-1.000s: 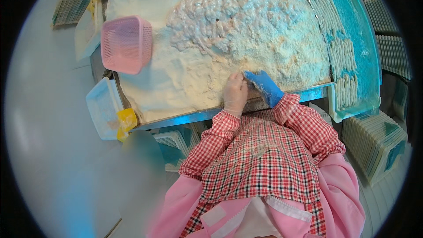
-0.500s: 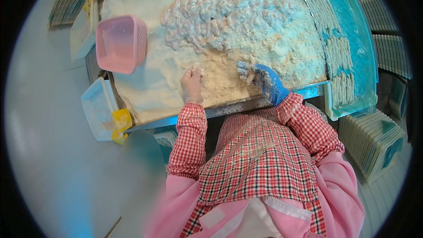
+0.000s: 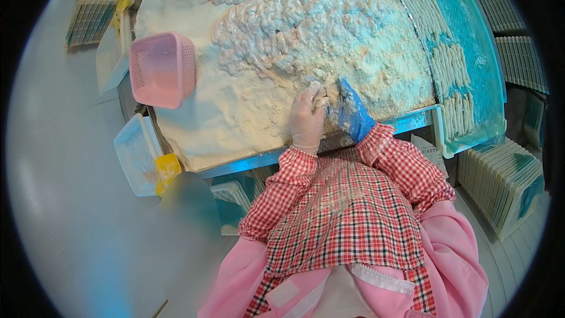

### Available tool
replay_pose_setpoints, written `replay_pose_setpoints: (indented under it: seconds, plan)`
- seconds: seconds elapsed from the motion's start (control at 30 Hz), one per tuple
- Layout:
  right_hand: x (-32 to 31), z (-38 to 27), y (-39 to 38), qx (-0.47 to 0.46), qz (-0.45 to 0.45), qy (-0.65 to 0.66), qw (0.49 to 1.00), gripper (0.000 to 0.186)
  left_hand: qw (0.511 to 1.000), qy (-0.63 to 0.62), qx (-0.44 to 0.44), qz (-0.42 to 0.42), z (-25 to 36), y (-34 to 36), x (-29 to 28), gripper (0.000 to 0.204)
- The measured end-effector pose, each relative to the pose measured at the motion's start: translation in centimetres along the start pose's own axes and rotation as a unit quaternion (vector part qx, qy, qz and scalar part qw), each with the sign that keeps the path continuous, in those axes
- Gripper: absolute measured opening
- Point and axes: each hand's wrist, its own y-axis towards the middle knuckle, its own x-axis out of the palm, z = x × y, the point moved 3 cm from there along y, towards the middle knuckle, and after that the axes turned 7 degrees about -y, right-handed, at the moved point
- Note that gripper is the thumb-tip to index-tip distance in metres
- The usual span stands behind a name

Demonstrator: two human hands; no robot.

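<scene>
My left hand (image 3: pixel 307 119), in a clear glove, has its fingers closed on a lumpy piece coated in pale crumbs (image 3: pixel 321 100). Close against it on the other side is my right hand (image 3: pixel 355 115), in a blue glove dusted with crumbs. One blue finger points up while others curve toward the same piece, partly hidden. Both hands are just above the crumb layer (image 3: pixel 259 121) at the table's near edge. Beyond them spreads a big heap of glossy, pale, wet pieces (image 3: pixel 282 23), with loose crumbs (image 3: pixel 382 76) over its right side.
A pink perforated basket (image 3: pixel 158 73) stands on the table's left. Along the right edge, a turquoise tray (image 3: pixel 485 82) holds rows of coated strips (image 3: pixel 450 68). Stacked trays (image 3: pixel 500 182) are below right. A white bin (image 3: pixel 135 156) with yellow wrapping hangs by the left corner.
My left hand has moved right and slightly forward to meet my right hand, which has shifted a little left. The hands were apart before, the right one holding a crumb-covered piece.
</scene>
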Motion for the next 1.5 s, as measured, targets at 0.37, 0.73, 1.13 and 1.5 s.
replay_pose_setpoints:
  seconds: [0.37, 0.73, 1.13, 1.5]
  plan:
    - [1.1, -1.5, -0.7, -0.022, 0.036, -0.048, 0.998, 0.045, 0.887, -0.395, -0.240, 0.000, -0.3, 0.3, -0.5, 0.021]
    - [1.6, 0.2, -2.0, -0.039, 0.033, -0.152, 0.987, 0.044, 0.992, 0.060, 0.090, 0.066, 2.2, 0.2, 1.5, 0.043]
    - [4.3, 2.6, -1.9, -0.376, -0.129, 0.098, 0.912, 0.049, 0.985, -0.148, 0.072, -0.057, 5.1, -0.4, 5.6, 0.049]
    - [-2.7, -0.8, -3.0, -0.086, 0.058, -0.230, 0.968, 0.049, 0.978, 0.104, 0.154, -0.097, 2.1, 1.2, 5.8, 0.053]
